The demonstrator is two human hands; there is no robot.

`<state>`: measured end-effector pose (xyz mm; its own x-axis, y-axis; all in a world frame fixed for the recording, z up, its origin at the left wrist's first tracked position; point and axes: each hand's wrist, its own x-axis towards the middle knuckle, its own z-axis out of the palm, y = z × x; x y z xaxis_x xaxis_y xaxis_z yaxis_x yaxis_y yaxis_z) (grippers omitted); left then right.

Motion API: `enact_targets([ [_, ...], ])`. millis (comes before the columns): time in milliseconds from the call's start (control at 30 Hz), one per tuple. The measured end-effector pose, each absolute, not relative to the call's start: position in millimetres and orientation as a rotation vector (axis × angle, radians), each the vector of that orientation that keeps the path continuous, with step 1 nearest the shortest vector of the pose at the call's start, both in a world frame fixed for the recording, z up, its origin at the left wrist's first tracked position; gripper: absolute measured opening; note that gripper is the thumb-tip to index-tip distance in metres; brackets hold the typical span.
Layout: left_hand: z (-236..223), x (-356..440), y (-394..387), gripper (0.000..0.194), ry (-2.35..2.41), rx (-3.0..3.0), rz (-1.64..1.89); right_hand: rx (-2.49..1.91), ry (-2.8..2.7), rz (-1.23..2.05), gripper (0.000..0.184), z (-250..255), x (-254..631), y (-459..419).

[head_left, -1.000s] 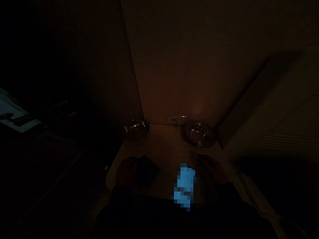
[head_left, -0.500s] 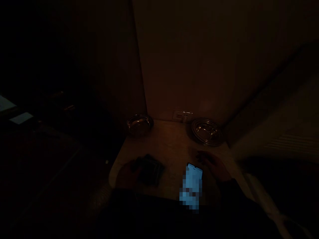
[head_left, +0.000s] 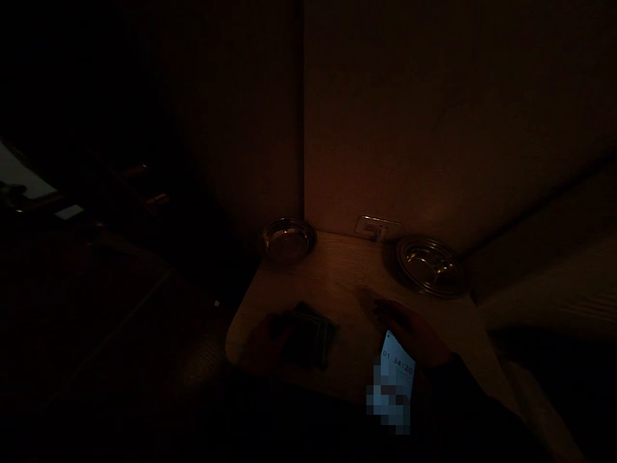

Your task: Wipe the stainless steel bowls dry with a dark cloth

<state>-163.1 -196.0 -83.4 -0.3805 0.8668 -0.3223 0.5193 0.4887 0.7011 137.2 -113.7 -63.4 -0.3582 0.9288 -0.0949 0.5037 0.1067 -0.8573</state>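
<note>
Dim worktop [head_left: 337, 273], phone [head_left: 396, 382] lit.
Left hand [head_left: 267, 337] at dark item [head_left: 312, 335], right hand [head_left: 413, 329] by phone; too dark to tell either grip.

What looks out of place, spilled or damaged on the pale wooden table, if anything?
No spill or damage shows, though the picture is very dark. Only the bluish-white, glowing rectangular phone looks odd: its lower part appears pixelated, probably picture masking rather than damage. It is beside the bare right hand; contact is unclear.

Dim room, kind unclear; wall socket [head_left: 378, 227]; table [head_left: 337, 270]; metal dishes [head_left: 288, 242].
</note>
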Motion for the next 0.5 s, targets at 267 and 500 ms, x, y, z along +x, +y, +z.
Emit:
enact_targets([
  [267,-76.1,-165.4,-197.5,0.031,1.786,1.063,0.924,-1.206,-2.234,1.263,0.049,-72.5,87.6,-112.2],
  [500,-71.7,-167.6,-197.5,0.031,1.688,1.104,0.905,-1.050,-2.426,1.294,0.068,-78.0,46.3,-109.3],
])
